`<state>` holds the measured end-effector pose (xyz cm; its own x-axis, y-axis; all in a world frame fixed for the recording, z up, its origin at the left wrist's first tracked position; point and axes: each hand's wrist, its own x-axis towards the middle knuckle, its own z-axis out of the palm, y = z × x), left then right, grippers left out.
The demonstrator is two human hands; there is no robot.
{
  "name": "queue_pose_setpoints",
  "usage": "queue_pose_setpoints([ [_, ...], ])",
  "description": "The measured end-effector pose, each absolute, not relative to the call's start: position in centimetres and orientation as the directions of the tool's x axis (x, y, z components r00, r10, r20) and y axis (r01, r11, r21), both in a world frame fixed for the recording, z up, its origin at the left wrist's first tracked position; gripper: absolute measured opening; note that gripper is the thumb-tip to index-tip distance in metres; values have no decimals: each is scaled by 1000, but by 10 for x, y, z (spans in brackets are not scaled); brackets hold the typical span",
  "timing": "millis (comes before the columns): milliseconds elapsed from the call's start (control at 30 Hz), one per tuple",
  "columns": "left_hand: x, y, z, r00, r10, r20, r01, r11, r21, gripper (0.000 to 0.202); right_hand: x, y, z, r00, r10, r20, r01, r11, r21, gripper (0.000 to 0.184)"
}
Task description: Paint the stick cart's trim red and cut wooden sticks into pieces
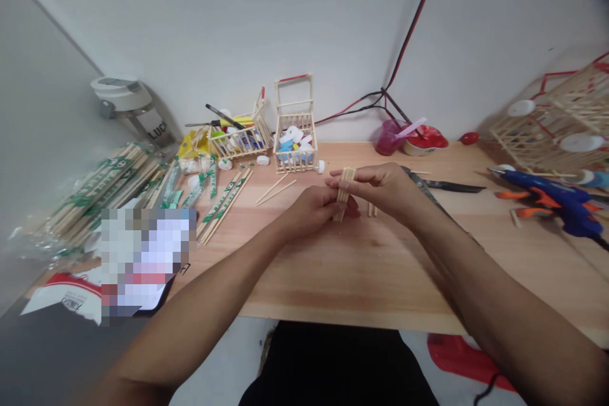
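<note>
Wood: one stick bundle point(343, 193), two hands point(311, 210) point(383, 189)

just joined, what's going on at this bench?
A person holds a short bundle of wooden sticks between both hands over the wooden table. The left hand pinches its lower end, the right hand its upper end. Behind stands a small stick basket holding plastic caps. A blue glue gun lies at right and wrapped chopsticks at left.
</note>
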<state>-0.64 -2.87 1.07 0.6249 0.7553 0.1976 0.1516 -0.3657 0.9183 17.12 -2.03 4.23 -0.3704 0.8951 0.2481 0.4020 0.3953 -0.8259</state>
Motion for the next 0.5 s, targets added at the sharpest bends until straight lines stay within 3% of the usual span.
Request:
queue_pose_setpoints([
  [133,-6,-29,13,634,751,183,120,-330,936,20,169,-22,43,-393,897,202,330,343,-880,23],
  [267,-7,-30,13,641,756,132,47,-210,977,20,169,-25,46,-387,885,258,160,340,-927,41],
  [500,-7,-32,14,682,726,87,-13,-107,994,23,172,-24,47,-359,866,347,256,449,-856,23],
])
